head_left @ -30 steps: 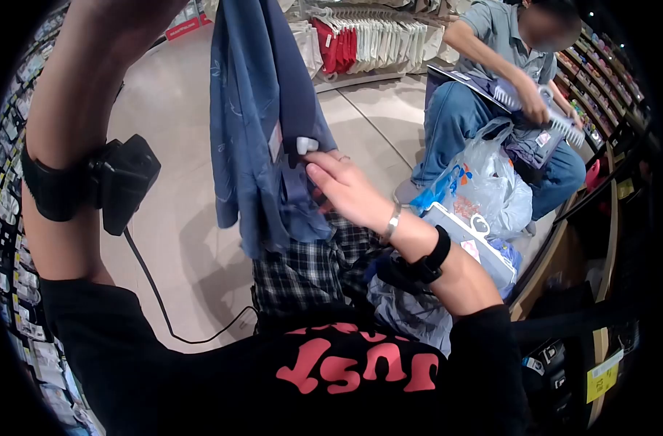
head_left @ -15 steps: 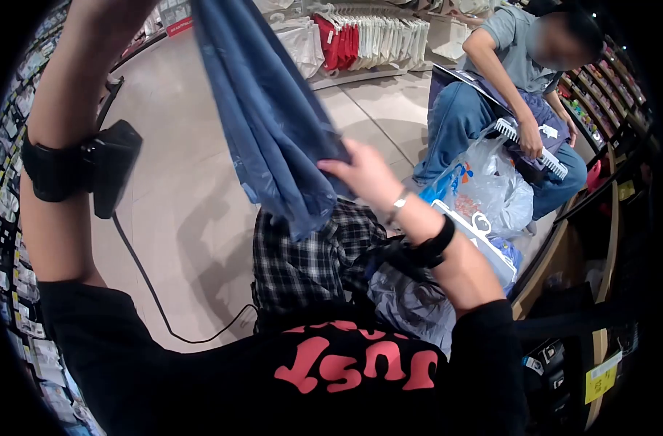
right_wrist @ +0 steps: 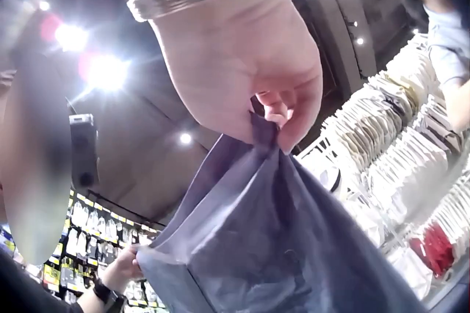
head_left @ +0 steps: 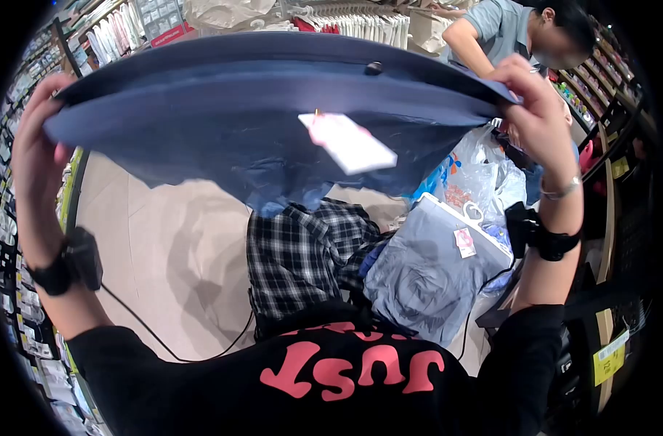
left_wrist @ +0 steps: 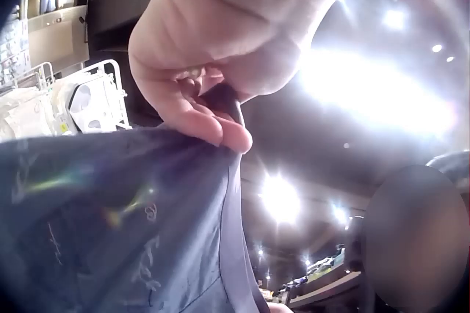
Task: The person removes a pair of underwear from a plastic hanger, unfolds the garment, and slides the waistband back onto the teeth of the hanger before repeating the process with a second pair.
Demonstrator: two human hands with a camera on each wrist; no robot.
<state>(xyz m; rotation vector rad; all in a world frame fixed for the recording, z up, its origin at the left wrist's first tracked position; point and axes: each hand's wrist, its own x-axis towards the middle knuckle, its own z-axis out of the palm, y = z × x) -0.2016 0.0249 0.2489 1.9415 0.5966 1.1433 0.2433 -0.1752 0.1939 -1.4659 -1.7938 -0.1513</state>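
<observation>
The dark blue garment (head_left: 222, 109) is up in the air between the 2 hands, above the tiled floor (head_left: 135, 218) and the black-and-white plaid cloth (head_left: 295, 261). Its long axis runs from left hand to right hand, the edge bowed, the fabric hanging below. The left hand (head_left: 37, 138) has thumb and fingers clamped on 1 end of that edge; the right hand (head_left: 538, 109) pinches the other end, fingertips together on the cloth. A white tag (head_left: 355, 145) hangs near the middle, too blurred to read. Pink letters on the black shirt (head_left: 193, 378) spell "JUST", upside down in the head view. Beside the plaid cloth lies a grey garment (head_left: 411, 280) with a white hanger (head_left: 471, 211).
</observation>
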